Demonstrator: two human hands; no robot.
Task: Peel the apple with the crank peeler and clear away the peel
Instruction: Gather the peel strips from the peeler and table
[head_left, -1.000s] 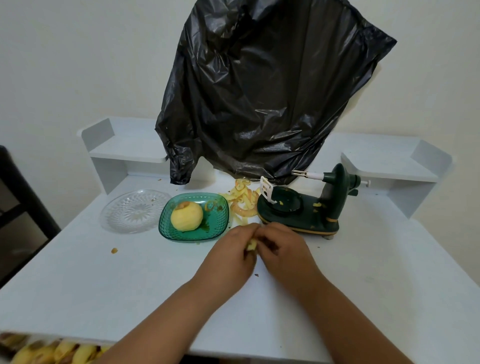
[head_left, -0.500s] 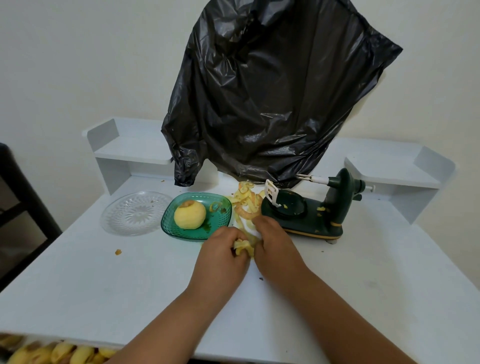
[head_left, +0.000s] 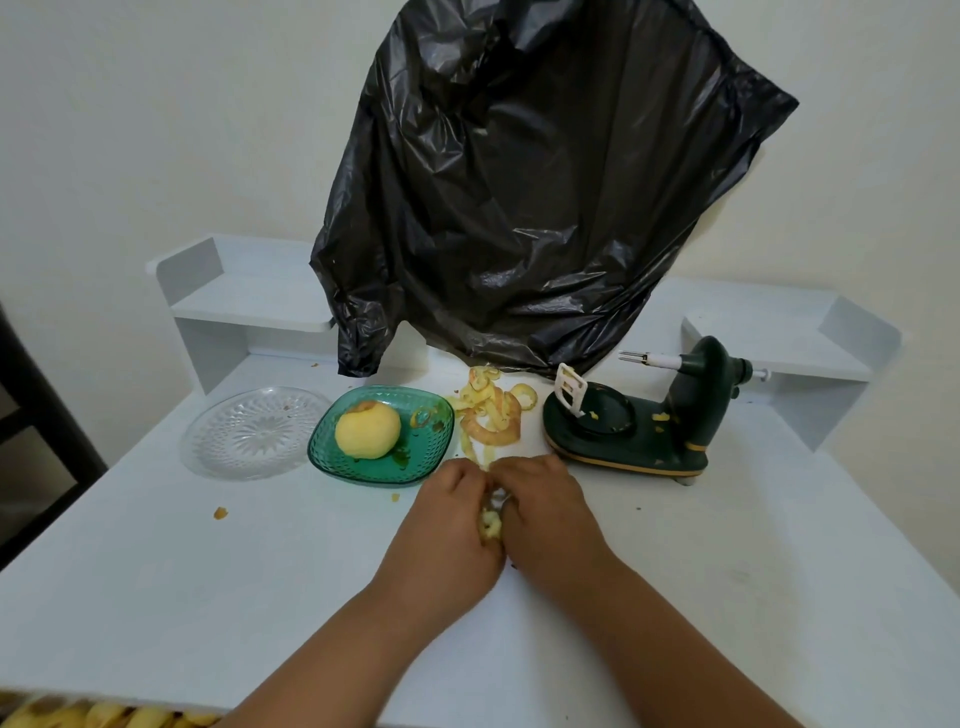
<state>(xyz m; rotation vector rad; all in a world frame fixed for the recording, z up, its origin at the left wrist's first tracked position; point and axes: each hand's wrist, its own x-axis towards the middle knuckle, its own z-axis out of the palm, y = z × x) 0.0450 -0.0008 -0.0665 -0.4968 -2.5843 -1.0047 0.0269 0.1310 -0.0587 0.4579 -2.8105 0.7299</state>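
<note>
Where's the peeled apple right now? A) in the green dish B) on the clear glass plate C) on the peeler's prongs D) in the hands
A: the peeled apple sits in the green dish; the peeler has bare prongs, and the clear glass plate holds no apple.

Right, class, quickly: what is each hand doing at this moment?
Left hand: fingers curled, gripping the bunched apple peel.
Right hand: fingers curled, gripping the same peel from the other side.
</note>
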